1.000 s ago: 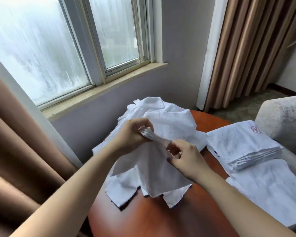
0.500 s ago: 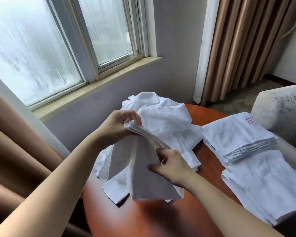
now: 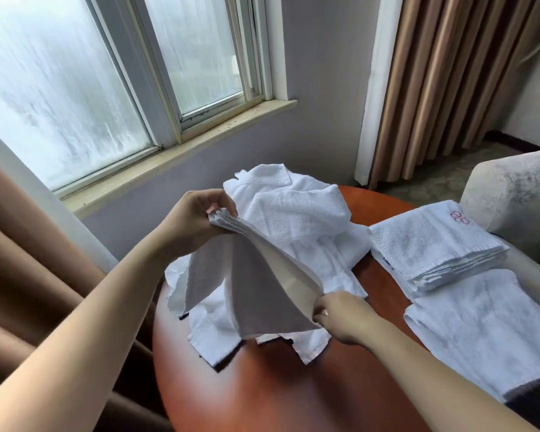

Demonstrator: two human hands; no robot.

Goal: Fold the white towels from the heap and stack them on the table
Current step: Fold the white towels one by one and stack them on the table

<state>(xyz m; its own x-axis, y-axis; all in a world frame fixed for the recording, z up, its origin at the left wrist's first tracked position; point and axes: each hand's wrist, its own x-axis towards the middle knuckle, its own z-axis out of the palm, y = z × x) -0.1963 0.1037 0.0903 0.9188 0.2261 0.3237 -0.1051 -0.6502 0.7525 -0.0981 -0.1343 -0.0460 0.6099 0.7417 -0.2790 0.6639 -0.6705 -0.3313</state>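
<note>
The heap (image 3: 296,210) lies on the far part of the desk (image 3: 262,385), below the window (image 3: 75,88). A towel (image 3: 256,294) hangs before it, between the left hand (image 3: 197,219) at far left and the right hand (image 3: 343,316) nearer, to the right. Right of the heap sits a folded stack (image 3: 434,244). Nearer than that, a second towel (image 3: 487,332) lies flat. An armchair (image 3: 512,188) stands to the far right of the stack.

A misted window (image 3: 75,73) with a pale sill (image 3: 181,157) sits in a grey wall (image 3: 325,88). Right of the window hang brown curtains (image 3: 443,88); below it stands a reddish bench (image 3: 278,385).
</note>
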